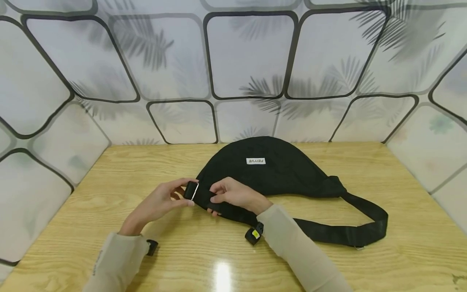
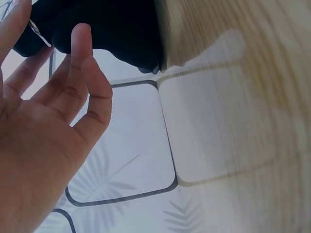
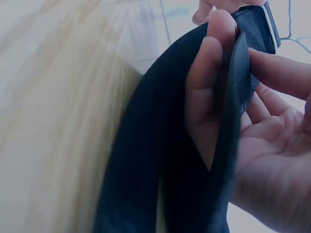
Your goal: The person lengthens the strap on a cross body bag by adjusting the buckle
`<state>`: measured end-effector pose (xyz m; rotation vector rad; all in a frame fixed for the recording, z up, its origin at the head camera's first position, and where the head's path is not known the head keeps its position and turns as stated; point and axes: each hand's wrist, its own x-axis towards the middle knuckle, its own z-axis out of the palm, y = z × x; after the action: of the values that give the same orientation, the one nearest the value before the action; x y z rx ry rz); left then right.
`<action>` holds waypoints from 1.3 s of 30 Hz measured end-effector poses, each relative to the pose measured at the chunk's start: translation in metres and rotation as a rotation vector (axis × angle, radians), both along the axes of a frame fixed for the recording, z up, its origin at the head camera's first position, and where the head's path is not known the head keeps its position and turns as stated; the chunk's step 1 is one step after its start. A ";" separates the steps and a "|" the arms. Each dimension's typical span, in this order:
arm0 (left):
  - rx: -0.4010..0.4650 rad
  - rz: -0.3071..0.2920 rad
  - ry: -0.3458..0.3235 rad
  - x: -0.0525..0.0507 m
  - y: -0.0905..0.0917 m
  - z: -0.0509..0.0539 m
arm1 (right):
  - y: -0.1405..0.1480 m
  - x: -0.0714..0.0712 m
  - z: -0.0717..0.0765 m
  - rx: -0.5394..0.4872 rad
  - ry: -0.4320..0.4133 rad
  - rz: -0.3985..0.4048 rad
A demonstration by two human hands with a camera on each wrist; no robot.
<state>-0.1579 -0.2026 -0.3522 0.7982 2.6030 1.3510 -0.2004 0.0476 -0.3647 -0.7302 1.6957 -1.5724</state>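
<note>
A black waist bag (image 1: 270, 178) with a small white label (image 1: 255, 161) lies on the table. At its left end, my left hand (image 1: 155, 205) pinches a silver metal strap buckle (image 1: 195, 191) with black webbing looped through it. Just to the right, my right hand (image 1: 242, 197) holds the bag's black strap (image 3: 232, 116) between thumb and fingers. The right wrist view shows several fingers behind the webbing and the thumb in front. In the left wrist view, the left hand's (image 2: 46, 121) other fingers are bent loosely, and the buckle is mostly cut off by the frame's edge.
The rest of the strap (image 1: 332, 234) runs under the right forearm and loops round at the right. A black clip with a yellow mark (image 1: 255, 234) shows beside the right sleeve. Patterned panels (image 1: 251, 56) enclose the wooden table (image 1: 182, 259) at the back and sides.
</note>
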 end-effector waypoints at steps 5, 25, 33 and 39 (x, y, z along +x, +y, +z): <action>0.011 -0.008 -0.018 -0.001 0.002 -0.001 | -0.004 0.003 0.001 -0.006 0.020 -0.042; -0.012 -0.050 0.005 0.002 0.009 0.000 | -0.002 0.003 0.006 -0.022 -0.026 -0.042; 0.006 -0.022 0.005 0.002 0.005 0.001 | 0.008 0.000 0.007 0.022 0.025 0.005; 0.001 -0.013 0.002 0.002 0.006 0.000 | 0.001 0.004 0.006 0.028 0.025 -0.058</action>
<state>-0.1559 -0.1963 -0.3523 0.8156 2.5947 1.3492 -0.1969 0.0490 -0.3590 -0.6957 1.7679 -1.5814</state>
